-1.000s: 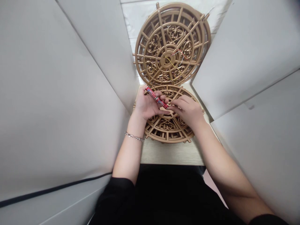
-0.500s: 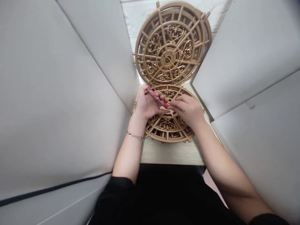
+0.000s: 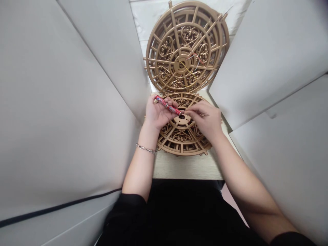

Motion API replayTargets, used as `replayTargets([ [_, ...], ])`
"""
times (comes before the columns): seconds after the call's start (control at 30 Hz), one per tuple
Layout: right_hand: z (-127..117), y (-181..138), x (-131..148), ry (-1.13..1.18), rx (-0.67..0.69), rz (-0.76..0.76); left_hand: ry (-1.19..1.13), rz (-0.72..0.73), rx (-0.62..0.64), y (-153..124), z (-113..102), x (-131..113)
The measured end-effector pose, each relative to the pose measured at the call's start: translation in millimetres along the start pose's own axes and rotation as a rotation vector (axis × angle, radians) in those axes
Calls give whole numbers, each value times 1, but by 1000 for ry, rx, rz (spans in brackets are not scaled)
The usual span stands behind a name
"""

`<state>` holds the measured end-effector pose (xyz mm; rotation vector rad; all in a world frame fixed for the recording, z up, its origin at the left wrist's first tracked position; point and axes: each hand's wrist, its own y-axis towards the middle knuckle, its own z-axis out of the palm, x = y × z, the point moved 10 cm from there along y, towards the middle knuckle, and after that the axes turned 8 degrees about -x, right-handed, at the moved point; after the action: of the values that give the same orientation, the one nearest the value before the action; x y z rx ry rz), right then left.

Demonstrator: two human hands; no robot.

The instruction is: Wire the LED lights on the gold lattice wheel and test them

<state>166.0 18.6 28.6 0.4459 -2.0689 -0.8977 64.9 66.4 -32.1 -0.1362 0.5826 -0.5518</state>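
My left hand [image 3: 156,114] is closed round a slim red tube [image 3: 167,105], held slantwise over a gold openwork disc [image 3: 183,140] that lies flat on the pale table [image 3: 187,168]. My right hand [image 3: 205,119] pinches at the tube's lower right tip, fingers pressed together. What that pinch grips is too small to make out. The hub hole of the flat disc shows just under the tube's tip. A silver bracelet [image 3: 146,149] circles my left wrist.
A stack of matching gold discs [image 3: 186,46] stands upright against the back wall, with thin coloured wires [image 3: 194,63] at its centre. White partition panels [image 3: 77,102] close in on the left and right [image 3: 269,61]. My black clothing fills the bottom.
Both hands have lifted slightly and shifted a little left with the red tube. The right fingers have moved from over the hub to the tube's tip, uncovering the hub hole.
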Motion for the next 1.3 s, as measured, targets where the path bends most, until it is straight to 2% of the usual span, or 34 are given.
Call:
replayTargets([
  [0.07,-10,0,-12,60,-89,134,-34,-1,21,0,1,-1],
  [0.13,-15,-1,-16,35,-112,185,-48,-24,39,0,2,1],
  [0.37,6,-4,10,-102,104,-43,-62,-16,13,-4,4,0],
  [0.6,24,-9,17,-141,247,-154,-36,-60,36,-4,6,5],
  [0.73,26,-10,14,-179,259,-145,-31,-78,56,-4,8,6],
  [0.97,28,-12,8,-152,279,-113,12,-57,14,-7,7,6],
  [1.17,29,-12,4,-149,300,-83,93,-54,42,-6,9,8],
  [1.3,32,-13,1,-192,338,-89,111,-82,-8,-7,7,10],
])
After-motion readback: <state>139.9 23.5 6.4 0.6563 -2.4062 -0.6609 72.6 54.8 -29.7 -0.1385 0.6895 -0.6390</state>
